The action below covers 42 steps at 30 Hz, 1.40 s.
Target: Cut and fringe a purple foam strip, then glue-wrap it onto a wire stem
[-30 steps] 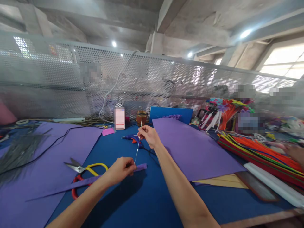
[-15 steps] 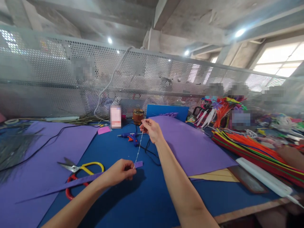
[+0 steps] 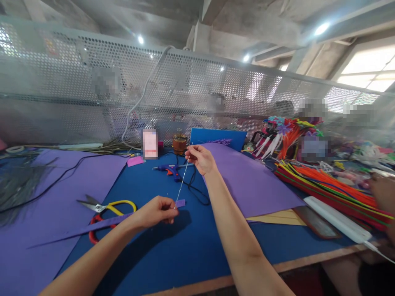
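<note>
A thin, silvery twisted wire [image 3: 182,182] runs at a slant between my two hands above the blue tabletop [image 3: 148,181]. Its lower end is pinched in the closed fingers of my left hand [image 3: 158,212]. My right hand [image 3: 200,159], higher up and farther away, pinches the upper end. A narrow purple strip [image 3: 77,231] passes behind my left wrist, and its short end shows past the fingers. Yellow-and-red-handled scissors [image 3: 103,208] lie open, partly under that strip. Just beyond the wire is a blue glue gun [image 3: 173,169] with an orange trigger.
Purple sheets lie at left [image 3: 92,176] and right [image 3: 247,176]. Dark thin stems [image 3: 18,185] cover the left sheet. Colourful pipe cleaners [image 3: 327,185], a white bar-shaped device [image 3: 336,218] and another person's arm [image 3: 384,193] are at right. A perforated metal screen [image 3: 173,94] stands behind.
The camera view has tilted slightly, so the table sits higher in the picture. Both hands keep the wire stretched in nearly the same pose. Another person's arm now shows more at the right edge.
</note>
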{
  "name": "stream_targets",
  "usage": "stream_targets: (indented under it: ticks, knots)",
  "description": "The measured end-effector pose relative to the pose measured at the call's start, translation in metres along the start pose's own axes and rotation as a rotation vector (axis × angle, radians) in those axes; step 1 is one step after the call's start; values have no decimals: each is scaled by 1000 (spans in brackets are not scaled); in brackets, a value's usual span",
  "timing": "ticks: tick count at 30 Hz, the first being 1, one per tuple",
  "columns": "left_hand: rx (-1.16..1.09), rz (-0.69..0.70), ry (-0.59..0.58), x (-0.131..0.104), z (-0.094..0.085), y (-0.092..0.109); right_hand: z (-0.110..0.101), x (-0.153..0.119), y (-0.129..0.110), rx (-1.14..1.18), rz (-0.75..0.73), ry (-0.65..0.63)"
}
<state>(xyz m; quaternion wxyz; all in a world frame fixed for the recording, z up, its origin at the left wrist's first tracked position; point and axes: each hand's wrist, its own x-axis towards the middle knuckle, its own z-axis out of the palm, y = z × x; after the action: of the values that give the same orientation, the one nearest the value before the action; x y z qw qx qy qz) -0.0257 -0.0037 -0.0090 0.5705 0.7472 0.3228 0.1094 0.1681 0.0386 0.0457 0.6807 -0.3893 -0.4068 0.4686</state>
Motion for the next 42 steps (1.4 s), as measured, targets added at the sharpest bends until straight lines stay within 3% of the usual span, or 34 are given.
stream_targets:
  ticks: [14, 22, 28, 32, 36, 39, 42]
  knots:
    - [-149, -47, 3, 0, 4, 6, 2, 1, 3, 31, 35, -18]
    - [-233, 34, -18, 0, 7, 3, 13, -2, 11, 67, 109, -57]
    - [-225, 50, 18, 2, 11, 3, 25, -8, 17, 57, 125, -112]
    - [-214, 44, 101, 7, 16, -1, 33, -15, 20, 16, 138, -115]
    - [-148, 45, 135, 8, 17, -4, 44, -22, 26, -1, 147, -180]
    - [22, 98, 117, 6, 6, -2, 46, -24, 24, 53, 166, -176]
    - [322, 130, 316, 4, -13, -1, 37, -24, 15, 95, 186, -140]
